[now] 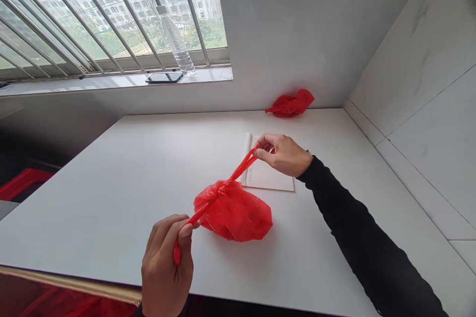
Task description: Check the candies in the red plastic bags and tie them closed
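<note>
Hands (167, 258) apart, pinches seemingly firm

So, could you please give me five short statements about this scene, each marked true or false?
1. The left hand pinches one twisted end of the nearer red plastic bag. True.
2. The right hand holds nothing. False: it grips the other end of that bag.
3. The clear plastic bottle stands on the windowsill. True.
4. The smartphone lies on the white table. False: it lies on the windowsill.
5. A second red bag lies near the table's back edge. True.
</note>
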`<move>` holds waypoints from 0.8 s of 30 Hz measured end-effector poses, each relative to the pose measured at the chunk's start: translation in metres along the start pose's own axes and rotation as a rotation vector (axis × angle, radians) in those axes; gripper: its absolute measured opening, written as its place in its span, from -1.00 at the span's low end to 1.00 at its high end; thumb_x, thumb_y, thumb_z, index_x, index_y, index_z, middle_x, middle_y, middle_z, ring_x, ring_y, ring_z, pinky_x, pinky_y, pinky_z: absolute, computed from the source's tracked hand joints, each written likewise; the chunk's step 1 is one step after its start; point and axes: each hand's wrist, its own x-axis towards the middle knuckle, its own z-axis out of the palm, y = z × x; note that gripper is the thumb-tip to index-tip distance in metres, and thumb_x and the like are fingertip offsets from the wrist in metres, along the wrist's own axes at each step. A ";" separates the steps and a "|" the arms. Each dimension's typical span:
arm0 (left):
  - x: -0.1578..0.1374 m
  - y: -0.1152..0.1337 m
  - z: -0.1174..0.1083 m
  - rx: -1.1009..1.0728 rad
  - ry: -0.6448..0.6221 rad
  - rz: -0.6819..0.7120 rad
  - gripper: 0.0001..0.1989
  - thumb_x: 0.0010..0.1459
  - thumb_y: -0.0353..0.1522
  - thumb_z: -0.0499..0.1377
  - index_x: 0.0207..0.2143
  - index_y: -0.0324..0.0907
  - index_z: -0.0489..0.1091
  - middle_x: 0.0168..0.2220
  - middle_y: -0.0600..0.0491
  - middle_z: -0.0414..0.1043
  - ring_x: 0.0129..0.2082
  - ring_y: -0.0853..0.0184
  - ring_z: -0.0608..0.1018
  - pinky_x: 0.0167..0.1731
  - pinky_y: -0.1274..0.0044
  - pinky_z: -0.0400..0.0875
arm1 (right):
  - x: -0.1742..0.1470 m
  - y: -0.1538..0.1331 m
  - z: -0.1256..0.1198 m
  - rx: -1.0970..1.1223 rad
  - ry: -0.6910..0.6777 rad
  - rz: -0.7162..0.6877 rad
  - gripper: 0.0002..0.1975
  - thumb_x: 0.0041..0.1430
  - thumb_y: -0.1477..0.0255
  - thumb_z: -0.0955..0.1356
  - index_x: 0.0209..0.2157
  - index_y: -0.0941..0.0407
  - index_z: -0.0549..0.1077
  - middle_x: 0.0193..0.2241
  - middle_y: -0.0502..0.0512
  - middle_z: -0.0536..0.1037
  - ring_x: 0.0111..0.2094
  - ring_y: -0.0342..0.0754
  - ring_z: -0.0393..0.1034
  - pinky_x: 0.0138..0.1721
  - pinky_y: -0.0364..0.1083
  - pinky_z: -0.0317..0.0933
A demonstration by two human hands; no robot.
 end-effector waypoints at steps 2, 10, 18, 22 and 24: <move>-0.001 0.001 -0.001 -0.035 -0.008 -0.033 -0.81 0.34 -0.46 0.04 -0.33 -0.12 0.38 -0.28 0.04 0.41 -0.27 0.31 0.48 -0.27 0.47 0.35 | 0.000 -0.001 0.000 0.078 -0.010 -0.013 -0.87 0.21 0.35 0.35 -0.30 0.12 0.47 -0.30 0.06 0.56 -0.24 -0.04 0.41 -0.18 -0.03 0.27; -0.005 0.009 0.001 -0.195 -0.027 -0.166 -0.73 0.37 -0.42 0.01 -0.45 -0.13 0.27 -0.44 0.12 0.30 -0.49 0.43 0.39 -0.52 0.53 0.22 | -0.008 -0.022 0.013 0.727 -0.184 -0.033 -0.83 0.33 0.30 0.33 -0.26 0.09 0.29 -0.05 0.17 0.55 0.03 -0.03 0.43 0.14 0.04 0.23; -0.003 0.027 0.007 -0.284 -0.102 -0.135 -0.73 0.38 -0.47 -0.02 -0.43 -0.12 0.23 -0.44 0.12 0.26 -0.49 0.44 0.35 -0.52 0.56 0.22 | -0.004 -0.020 0.027 1.280 -0.230 0.171 -0.73 0.27 0.26 0.41 -0.35 0.10 0.28 -0.52 -0.10 0.43 -0.42 -0.14 0.42 -0.15 -0.04 0.36; -0.003 0.030 0.010 -0.265 -0.181 -0.042 -0.75 0.35 -0.54 -0.01 -0.41 -0.12 0.18 -0.38 0.09 0.29 -0.39 0.42 0.39 -0.41 0.57 0.30 | 0.003 -0.014 0.025 1.476 -0.163 0.341 -0.72 0.23 0.40 0.43 -0.45 0.11 0.26 -0.63 -0.17 0.20 -0.58 -0.23 0.17 -0.37 -0.16 0.29; -0.004 0.031 0.012 -0.259 -0.205 -0.015 -0.75 0.33 -0.57 -0.01 -0.40 -0.11 0.16 -0.38 0.09 0.27 -0.38 0.42 0.38 -0.39 0.58 0.31 | 0.008 -0.008 0.023 1.538 -0.116 0.398 -0.70 0.25 0.47 0.40 -0.49 0.10 0.22 -0.65 -0.17 0.14 -0.61 -0.23 0.08 -0.46 -0.19 0.23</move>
